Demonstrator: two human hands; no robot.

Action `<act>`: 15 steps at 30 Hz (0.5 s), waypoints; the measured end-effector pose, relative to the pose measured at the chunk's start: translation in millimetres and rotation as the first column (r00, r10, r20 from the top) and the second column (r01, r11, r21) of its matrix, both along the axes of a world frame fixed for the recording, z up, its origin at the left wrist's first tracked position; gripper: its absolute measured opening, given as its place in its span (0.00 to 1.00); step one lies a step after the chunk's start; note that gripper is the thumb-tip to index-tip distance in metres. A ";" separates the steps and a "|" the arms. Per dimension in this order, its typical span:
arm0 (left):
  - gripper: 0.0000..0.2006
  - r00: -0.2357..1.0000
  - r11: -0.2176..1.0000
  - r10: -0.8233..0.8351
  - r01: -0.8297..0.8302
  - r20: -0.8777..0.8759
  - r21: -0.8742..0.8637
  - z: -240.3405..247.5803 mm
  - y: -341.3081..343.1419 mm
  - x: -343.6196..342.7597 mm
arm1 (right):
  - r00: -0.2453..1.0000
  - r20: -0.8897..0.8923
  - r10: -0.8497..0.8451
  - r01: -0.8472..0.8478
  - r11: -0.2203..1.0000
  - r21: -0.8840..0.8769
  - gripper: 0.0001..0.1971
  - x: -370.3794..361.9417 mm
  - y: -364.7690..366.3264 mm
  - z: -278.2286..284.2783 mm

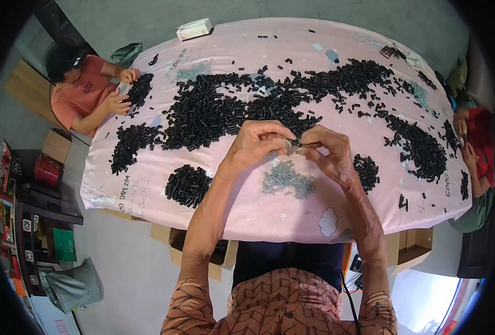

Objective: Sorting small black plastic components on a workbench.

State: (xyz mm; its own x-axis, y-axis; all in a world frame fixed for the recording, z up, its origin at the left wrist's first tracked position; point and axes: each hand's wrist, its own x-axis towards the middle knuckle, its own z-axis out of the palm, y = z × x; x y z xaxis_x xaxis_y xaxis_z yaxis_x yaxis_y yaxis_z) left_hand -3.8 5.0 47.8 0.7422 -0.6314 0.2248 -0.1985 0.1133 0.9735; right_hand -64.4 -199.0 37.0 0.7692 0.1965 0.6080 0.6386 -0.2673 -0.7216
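Observation:
Both hands meet above the near middle of the table, thumbs and fingertips pinched and almost touching. My right hand is closed on a small black cylindrical piece. Close against its end, my left hand is pinched too, but what lies in those fingertips is too small to make out. Just below the hands lies a loose pile of small clear, greyish pieces. A big heap of black cylindrical pieces spreads behind and to the left of my hands.
Smaller black heaps flank my forearms, one at left and one at right. A pink patterned cloth covers the table. A person works at the left edge, another at the right. Cardboard boxes stand below.

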 end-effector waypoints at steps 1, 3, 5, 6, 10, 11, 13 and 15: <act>0.06 1.000 1.000 -0.014 0.014 -0.002 -0.011 -0.5 0.6 1.6 | 1.000 0.001 0.001 -0.001 1.000 0.002 0.08 -0.2 1.2 0.0; 0.07 1.000 0.999 -0.027 0.027 -0.002 -0.019 -3.2 1.0 4.5 | 0.999 0.020 0.029 -0.029 0.999 0.015 0.09 -1.2 5.3 -0.1; 0.07 0.996 0.994 -0.078 0.081 0.045 -0.077 -7.7 -0.8 7.2 | 0.997 0.069 0.030 -0.030 1.000 0.006 0.10 0.7 7.0 -2.5; 0.07 0.996 0.994 -0.080 0.083 0.046 -0.074 -9.5 -0.8 7.7 | 0.993 0.115 0.032 -0.032 0.999 -0.006 0.10 1.7 7.6 -4.3; 0.09 0.989 0.988 -0.109 0.097 -0.097 -0.124 -11.8 -1.8 5.9 | 0.988 0.156 0.004 -0.001 1.000 -0.018 0.11 3.2 7.3 -10.6; 0.09 0.983 0.986 -0.116 0.097 -0.141 -0.135 -11.7 -2.1 5.6 | 0.987 0.159 0.002 0.002 1.000 -0.024 0.12 3.5 6.9 -11.3; 0.09 0.984 0.986 -0.119 0.101 -0.132 -0.135 -12.3 -2.9 5.4 | 0.987 0.163 -0.002 0.006 1.000 -0.028 0.12 3.3 7.2 -11.5; 0.10 0.985 0.985 -0.120 0.103 -0.124 -0.136 -12.8 -3.1 5.8 | 0.982 0.188 -0.025 0.032 0.999 -0.034 0.13 3.0 8.9 -11.0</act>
